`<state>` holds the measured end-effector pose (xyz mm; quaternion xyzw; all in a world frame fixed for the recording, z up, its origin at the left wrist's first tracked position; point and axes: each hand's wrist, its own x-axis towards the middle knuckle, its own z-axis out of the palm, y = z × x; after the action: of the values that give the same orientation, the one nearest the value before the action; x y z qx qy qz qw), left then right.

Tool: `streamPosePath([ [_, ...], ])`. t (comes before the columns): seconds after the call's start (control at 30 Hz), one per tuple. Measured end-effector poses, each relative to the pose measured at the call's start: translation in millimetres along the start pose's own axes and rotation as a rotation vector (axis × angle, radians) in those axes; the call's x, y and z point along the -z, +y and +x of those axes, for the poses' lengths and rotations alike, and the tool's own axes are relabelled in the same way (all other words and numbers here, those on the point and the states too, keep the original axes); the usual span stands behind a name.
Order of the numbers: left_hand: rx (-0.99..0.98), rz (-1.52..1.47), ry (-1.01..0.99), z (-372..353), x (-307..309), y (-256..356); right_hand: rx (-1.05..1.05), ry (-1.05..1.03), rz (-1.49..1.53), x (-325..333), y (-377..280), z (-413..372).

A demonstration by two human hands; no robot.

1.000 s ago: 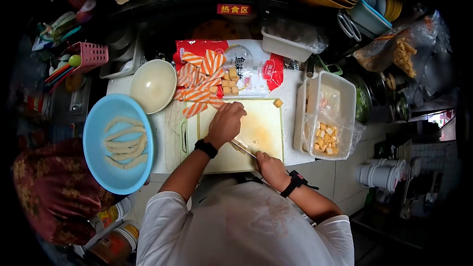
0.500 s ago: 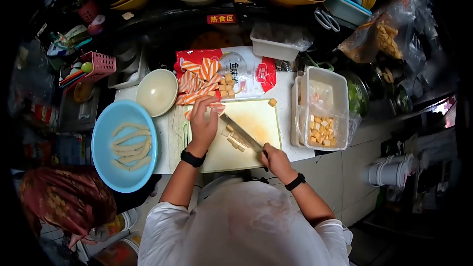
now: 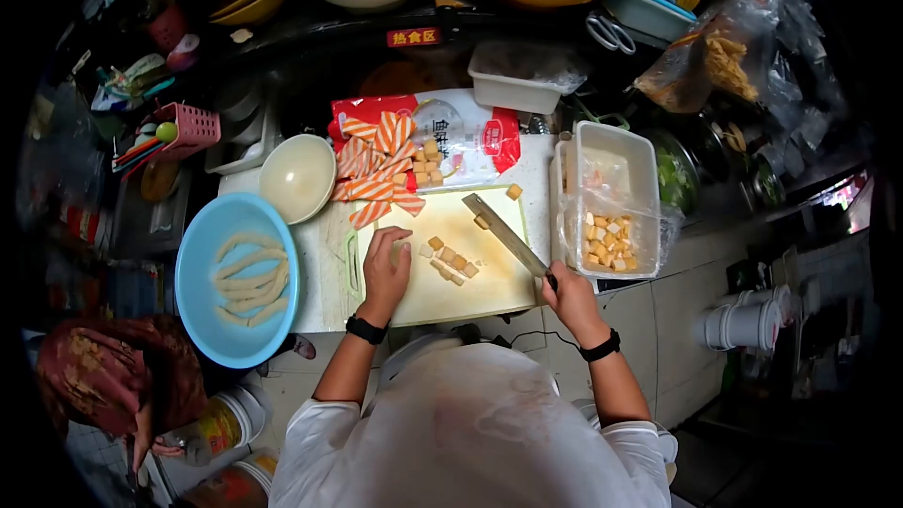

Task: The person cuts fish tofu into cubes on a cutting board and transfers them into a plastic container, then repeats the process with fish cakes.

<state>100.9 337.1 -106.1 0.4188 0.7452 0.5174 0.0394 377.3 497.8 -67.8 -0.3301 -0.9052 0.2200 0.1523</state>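
Observation:
My right hand [image 3: 572,299] grips the handle of a kitchen knife [image 3: 508,237]. The blade slants up and left over the pale cutting board [image 3: 442,301], with one small tan piece on or against it. My left hand [image 3: 386,268] rests at the board's left side, fingers loosely curved and apart, holding nothing. Just right of it lies a small group of tan-and-white cubes [image 3: 454,260]. Orange-and-white striped pieces [image 3: 374,162] are heaped beyond the board, some overlapping its far left corner. A single cube [image 3: 514,192] sits near the far right corner.
To the left stand a blue basin [image 3: 191,273] with long pale strips and a cream bowl [image 3: 297,179]. A red-and-white package [image 3: 480,136] lies behind the board. On the right, a clear plastic tub [image 3: 613,141] holds cubes. Another person's patterned sleeve [image 3: 113,367] shows at lower left.
The knife has moved right, away from my left hand, and its blade now points up-left. My left hand has come down toward me off the striped pieces. The cubes on the board are more spread out.

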Motion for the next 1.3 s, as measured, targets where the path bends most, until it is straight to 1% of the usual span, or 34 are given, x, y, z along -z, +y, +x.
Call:
streamPosePath([
  [0.1,-0.146,-0.103,-0.14,5,-18,20,-0.038,0.038,-0.021,21,2,-6],
  [0.2,-0.328,-0.12,-0.237,15,-39,50,-0.105,0.058,-0.055,40,4,-21],
  [0.3,-0.5,-0.165,-0.341,27,-68,79,-0.113,0.173,-0.04,57,13,-37],
  [0.43,-0.703,-0.238,-0.407,36,-108,124,-0.197,0.279,-0.088,85,26,-58],
  [0.5,-0.783,-0.275,-0.41,38,-130,146,-0.255,0.283,-0.135,97,33,-68],
  [0.57,-0.838,-0.23,-0.422,38,-156,160,-0.317,0.292,-0.153,106,37,-77],
  [0.6,-0.865,-0.206,-0.428,38,-167,161,-0.313,0.317,-0.194,110,36,-79],
  [0.67,-0.816,-0.185,-0.505,33,-184,146,-0.353,0.337,-0.238,115,40,-85],
  [0.7,-0.785,-0.174,-0.543,29,-183,145,-0.374,0.34,-0.259,118,43,-90],
  [0.8,-0.641,-0.26,-0.482,24,-164,143,-0.322,0.385,-0.383,119,55,-100],
  [0.83,-0.59,-0.287,-0.457,25,-153,144,-0.298,0.364,-0.444,121,55,-102],
  [0.87,-0.549,-0.274,-0.357,27,-147,143,-0.274,0.345,-0.505,125,55,-102],
  [0.9,-0.493,-0.28,-0.315,32,-138,143,-0.25,0.325,-0.566,128,55,-102],
  [0.97,-0.37,-0.328,-0.334,46,-120,152,-0.17,0.292,-0.647,136,58,-102],
  [1.0,-0.372,-0.369,-0.378,54,-117,153,-0.13,0.274,-0.688,140,60,-102],
  [1.1,-0.394,-0.545,-0.675,68,-118,161,0.02,0.296,-0.713,145,70,-97],
  [1.13,-0.441,-0.51,-0.771,68,-123,162,0.037,0.297,-0.717,146,69,-96],
  [1.23,-0.478,-0.455,-0.949,60,-127,178,0.082,0.301,-0.734,150,65,-90],
  [1.27,-0.535,-0.426,-0.872,56,-126,180,0.088,0.302,-0.741,150,64,-91],
  [1.3,-0.445,-0.48,-0.794,54,-122,178,0.1,0.302,-0.745,149,63,-91],
])
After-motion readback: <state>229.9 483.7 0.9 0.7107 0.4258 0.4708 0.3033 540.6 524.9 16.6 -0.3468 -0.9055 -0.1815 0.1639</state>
